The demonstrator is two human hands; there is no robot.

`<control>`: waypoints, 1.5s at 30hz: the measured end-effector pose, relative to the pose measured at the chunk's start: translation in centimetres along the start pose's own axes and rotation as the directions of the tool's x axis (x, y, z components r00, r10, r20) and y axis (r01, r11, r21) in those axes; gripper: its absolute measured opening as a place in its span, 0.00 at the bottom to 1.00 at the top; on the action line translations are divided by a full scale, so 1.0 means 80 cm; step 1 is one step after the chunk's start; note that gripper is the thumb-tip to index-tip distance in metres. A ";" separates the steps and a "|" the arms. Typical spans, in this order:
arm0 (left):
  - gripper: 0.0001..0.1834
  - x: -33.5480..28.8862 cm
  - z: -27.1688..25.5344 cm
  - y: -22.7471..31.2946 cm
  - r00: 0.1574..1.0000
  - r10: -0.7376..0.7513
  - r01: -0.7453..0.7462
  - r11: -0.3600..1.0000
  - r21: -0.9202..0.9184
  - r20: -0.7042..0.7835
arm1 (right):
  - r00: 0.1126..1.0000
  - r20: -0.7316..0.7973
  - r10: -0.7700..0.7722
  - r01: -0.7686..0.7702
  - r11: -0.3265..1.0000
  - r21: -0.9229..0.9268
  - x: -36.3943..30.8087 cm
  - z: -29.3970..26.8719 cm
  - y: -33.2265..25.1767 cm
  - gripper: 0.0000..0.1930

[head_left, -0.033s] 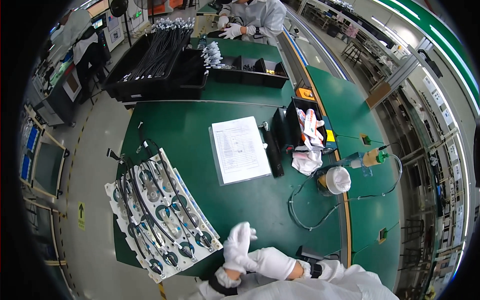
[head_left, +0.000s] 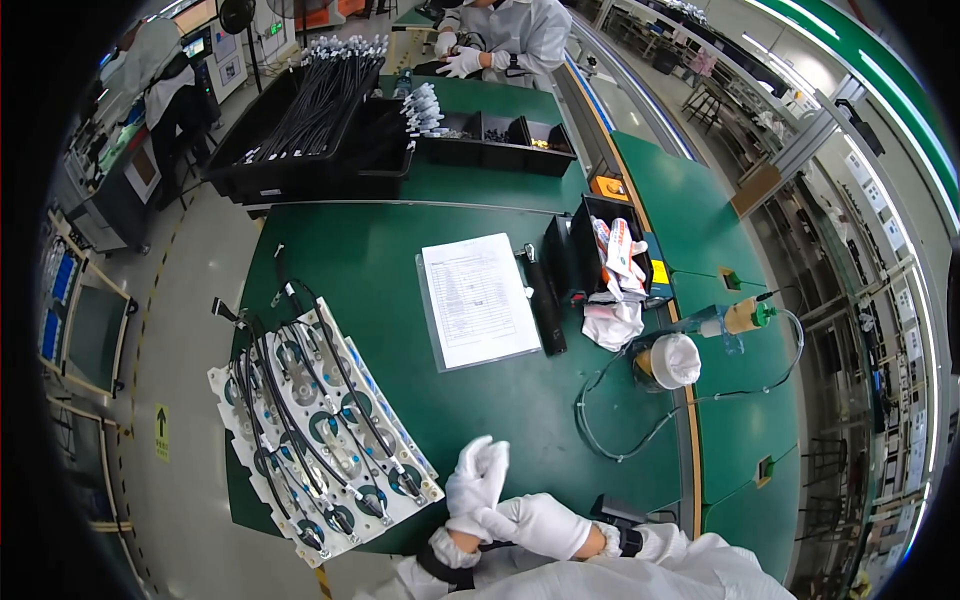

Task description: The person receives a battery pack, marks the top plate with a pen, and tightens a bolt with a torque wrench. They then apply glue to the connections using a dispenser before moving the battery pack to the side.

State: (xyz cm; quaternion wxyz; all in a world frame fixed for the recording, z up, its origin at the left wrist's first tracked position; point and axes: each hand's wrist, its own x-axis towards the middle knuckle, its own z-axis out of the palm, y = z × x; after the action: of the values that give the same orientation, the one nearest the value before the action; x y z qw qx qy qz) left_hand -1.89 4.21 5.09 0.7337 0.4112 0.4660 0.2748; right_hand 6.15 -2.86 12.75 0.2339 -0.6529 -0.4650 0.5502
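Note:
Both hands wear white gloves and meet near the table's front edge. My left hand (head_left: 478,478) is raised with its fingers loosely extended, holding nothing that I can see. Across to its wrist reaches my right hand (head_left: 545,525), its fingers closed at the lower part of the left glove. Left of the hands lies a pale plate assembly (head_left: 325,430), tilted on the green table (head_left: 520,420), with several black cables (head_left: 290,420) running over round fittings. Beyond the hands is a printed sheet in a clear sleeve (head_left: 480,300).
A black handheld tool (head_left: 543,305) lies beside the sheet. To its right stand a black bin of tubes (head_left: 620,250), a white-topped cup (head_left: 675,360) and a dispenser with a looped hose (head_left: 745,315). Black trays of cables (head_left: 320,110) sit farther back. Another person (head_left: 510,40) works opposite.
My left hand has risen slightly and its fingers have drawn closer together. The right hand stays at the left wrist.

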 end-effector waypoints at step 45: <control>0.14 -0.086 -0.179 -0.083 0.666 0.501 -0.517 -0.226 0.826 0.553 | 0.743 -0.340 -0.577 0.389 0.784 -0.484 0.306 -0.164 -0.009 0.11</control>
State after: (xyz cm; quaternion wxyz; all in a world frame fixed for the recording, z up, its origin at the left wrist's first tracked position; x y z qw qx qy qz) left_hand -17.67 0.35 -0.72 0.0725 0.9378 0.3010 0.1572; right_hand 17.26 21.38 4.83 0.3447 -0.6519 -0.6477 0.1916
